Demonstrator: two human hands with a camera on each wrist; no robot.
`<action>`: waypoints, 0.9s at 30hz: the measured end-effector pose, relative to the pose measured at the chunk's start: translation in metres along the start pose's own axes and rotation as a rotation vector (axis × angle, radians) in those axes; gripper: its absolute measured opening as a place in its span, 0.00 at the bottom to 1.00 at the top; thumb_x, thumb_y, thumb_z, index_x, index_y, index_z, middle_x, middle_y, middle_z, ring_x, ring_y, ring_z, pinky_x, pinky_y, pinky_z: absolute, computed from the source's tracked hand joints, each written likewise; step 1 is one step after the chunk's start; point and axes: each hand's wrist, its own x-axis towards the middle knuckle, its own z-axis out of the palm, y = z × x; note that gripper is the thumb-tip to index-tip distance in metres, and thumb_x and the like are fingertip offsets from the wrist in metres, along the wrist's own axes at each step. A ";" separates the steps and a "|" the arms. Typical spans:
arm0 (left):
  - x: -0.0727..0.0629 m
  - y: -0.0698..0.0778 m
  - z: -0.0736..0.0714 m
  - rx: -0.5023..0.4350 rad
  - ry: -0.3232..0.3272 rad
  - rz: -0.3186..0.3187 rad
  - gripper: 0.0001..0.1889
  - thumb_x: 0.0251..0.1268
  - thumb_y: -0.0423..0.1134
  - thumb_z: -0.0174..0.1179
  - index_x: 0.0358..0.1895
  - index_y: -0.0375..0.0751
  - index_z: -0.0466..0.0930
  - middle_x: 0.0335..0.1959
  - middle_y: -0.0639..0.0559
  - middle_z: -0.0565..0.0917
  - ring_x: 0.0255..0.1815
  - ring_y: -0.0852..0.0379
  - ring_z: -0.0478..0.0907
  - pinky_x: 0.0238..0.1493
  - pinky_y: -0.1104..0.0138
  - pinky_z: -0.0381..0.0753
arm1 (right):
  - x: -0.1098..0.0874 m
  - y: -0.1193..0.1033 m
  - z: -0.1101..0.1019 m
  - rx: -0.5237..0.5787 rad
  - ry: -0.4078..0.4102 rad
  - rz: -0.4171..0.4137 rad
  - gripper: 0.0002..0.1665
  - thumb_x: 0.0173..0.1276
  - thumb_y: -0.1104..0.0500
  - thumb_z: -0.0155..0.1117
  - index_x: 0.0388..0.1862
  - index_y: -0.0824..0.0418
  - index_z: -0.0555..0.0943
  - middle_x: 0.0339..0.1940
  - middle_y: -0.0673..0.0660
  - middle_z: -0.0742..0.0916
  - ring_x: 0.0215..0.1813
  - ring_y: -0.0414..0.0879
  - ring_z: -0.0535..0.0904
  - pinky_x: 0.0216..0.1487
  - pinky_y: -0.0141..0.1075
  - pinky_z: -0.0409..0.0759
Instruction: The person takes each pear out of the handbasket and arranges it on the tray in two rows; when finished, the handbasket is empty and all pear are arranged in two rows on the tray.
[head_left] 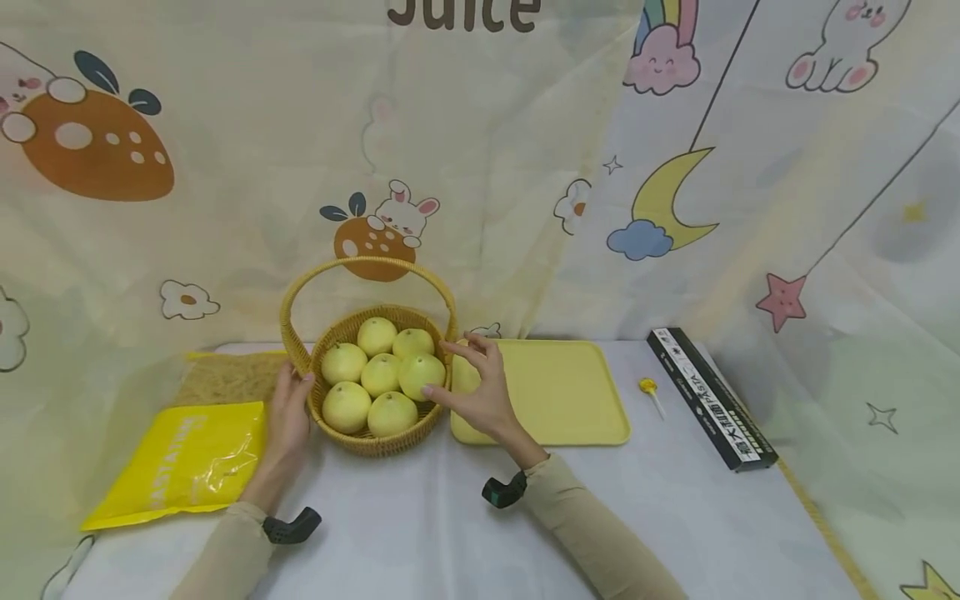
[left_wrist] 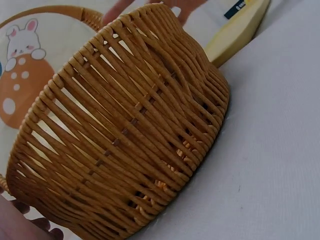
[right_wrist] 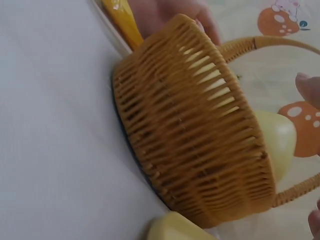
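A round woven basket (head_left: 385, 443) with a tall hoop handle (head_left: 369, 261) stands on the table, holding several round, pale yellow-green fruits (head_left: 380, 373) whose exact kind is unclear. My left hand (head_left: 287, 417) rests against the basket's left outer side, beside the foot of the handle; some of its fingers are hidden. At the right rim is my right hand (head_left: 483, 387), thumb and fingers spread apart with nothing between them; its thumb lies close to a fruit. The left wrist view shows the woven wall (left_wrist: 125, 125) up close, with left fingertips (left_wrist: 42, 223) at the lower left corner.
Right of the basket lies a yellow tray (head_left: 555, 400), partly behind my right hand. Farther right are a yellow lollipop (head_left: 648, 387) and a long black pasta box (head_left: 712, 400). A yellow pasta bag (head_left: 202, 450) lies left, under my left forearm's side. A printed cloth hangs behind.
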 end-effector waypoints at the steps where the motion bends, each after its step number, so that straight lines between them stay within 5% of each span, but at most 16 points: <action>1: 0.001 -0.001 0.001 -0.010 0.007 -0.006 0.32 0.90 0.45 0.37 0.89 0.52 0.42 0.89 0.45 0.49 0.89 0.47 0.46 0.89 0.48 0.44 | 0.000 0.001 0.003 0.002 0.009 0.021 0.38 0.57 0.47 0.84 0.69 0.43 0.84 0.83 0.57 0.65 0.84 0.54 0.57 0.79 0.63 0.63; 12: 0.003 0.002 0.010 -0.143 0.063 -0.092 0.31 0.89 0.44 0.34 0.89 0.62 0.41 0.90 0.58 0.44 0.89 0.57 0.40 0.90 0.58 0.40 | 0.010 0.007 0.019 0.027 -0.086 0.164 0.45 0.55 0.41 0.85 0.72 0.43 0.81 0.90 0.56 0.51 0.89 0.66 0.44 0.79 0.76 0.53; 16: 0.005 -0.002 0.014 -0.171 0.118 -0.151 0.33 0.89 0.45 0.35 0.89 0.56 0.37 0.90 0.63 0.36 0.89 0.62 0.33 0.89 0.63 0.35 | 0.012 0.009 0.022 0.010 -0.142 0.171 0.45 0.55 0.44 0.86 0.73 0.40 0.80 0.90 0.62 0.49 0.89 0.68 0.42 0.79 0.77 0.54; 20: 0.006 -0.010 0.015 -0.184 0.146 -0.188 0.32 0.88 0.45 0.36 0.89 0.52 0.41 0.90 0.60 0.39 0.89 0.61 0.34 0.89 0.63 0.35 | 0.013 0.010 0.023 -0.028 -0.193 0.175 0.47 0.55 0.47 0.86 0.75 0.41 0.78 0.89 0.67 0.49 0.89 0.68 0.40 0.79 0.77 0.54; 27: 0.009 -0.022 0.013 -0.252 0.143 -0.179 0.31 0.88 0.48 0.39 0.88 0.54 0.49 0.90 0.63 0.38 0.89 0.63 0.33 0.89 0.64 0.35 | 0.018 0.008 0.020 -0.094 -0.221 0.178 0.46 0.57 0.47 0.84 0.76 0.44 0.78 0.88 0.72 0.51 0.88 0.71 0.43 0.78 0.77 0.55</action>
